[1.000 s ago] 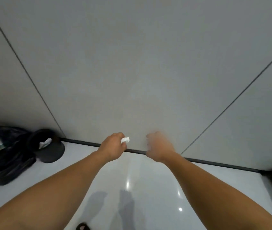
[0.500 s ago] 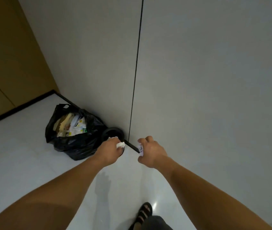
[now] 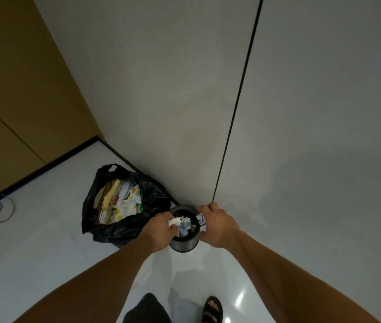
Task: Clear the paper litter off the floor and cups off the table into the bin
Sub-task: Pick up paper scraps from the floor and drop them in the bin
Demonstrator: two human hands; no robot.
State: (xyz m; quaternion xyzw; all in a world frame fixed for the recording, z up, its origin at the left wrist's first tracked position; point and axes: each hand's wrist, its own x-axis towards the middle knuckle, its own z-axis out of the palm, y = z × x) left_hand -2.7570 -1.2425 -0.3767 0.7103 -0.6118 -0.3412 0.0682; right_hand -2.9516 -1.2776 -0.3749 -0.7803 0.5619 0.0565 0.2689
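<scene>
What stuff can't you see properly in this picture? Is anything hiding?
All in the head view:
Bin: its bottom, hidden by loose paper inside it.
Paper wad in the right hand: mostly covered by curled fingers; same for the white paper in the left hand.
Black bag: its litter is too small to name.
Floor cable: cut off by the left edge.
Table and cups: outside the frame.
</scene>
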